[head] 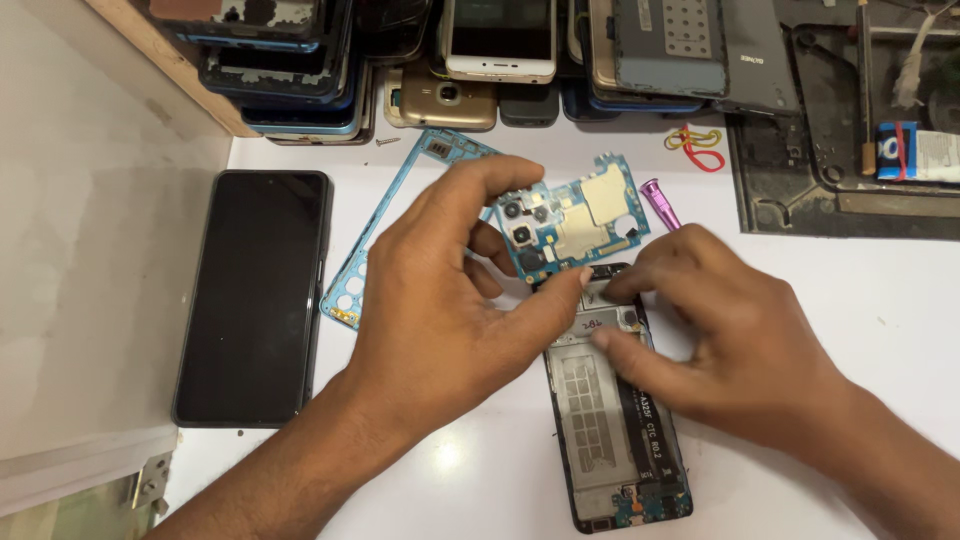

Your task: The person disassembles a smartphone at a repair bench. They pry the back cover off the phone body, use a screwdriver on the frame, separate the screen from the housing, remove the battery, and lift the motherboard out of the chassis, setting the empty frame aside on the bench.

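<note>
The left hand (440, 290) pinches a blue-green phone circuit board with metal shields and camera modules (572, 222) between thumb and fingers, holding it tilted just above the top end of an opened black phone frame (615, 430). That frame lies face down near the middle of the white desk (880, 300), its inner parts exposed. The wrist is bent and the forearm comes in from the desk's near edge, so the board hangs over the frame rather than resting flat. The right hand (730, 330) grips nothing; its fingers curl down and press on the frame's upper part, seemingly to steady it.

A light blue plastic mid-frame with round holes (370, 255) lies behind the left hand. A whole black smartphone with a dark screen (255, 295) lies near the left edge. A small purple metal tool (660, 203) and red and yellow rubber bands (697, 143) lie farther back. Stacked old phones and back covers (470, 60) line the far edge.
</note>
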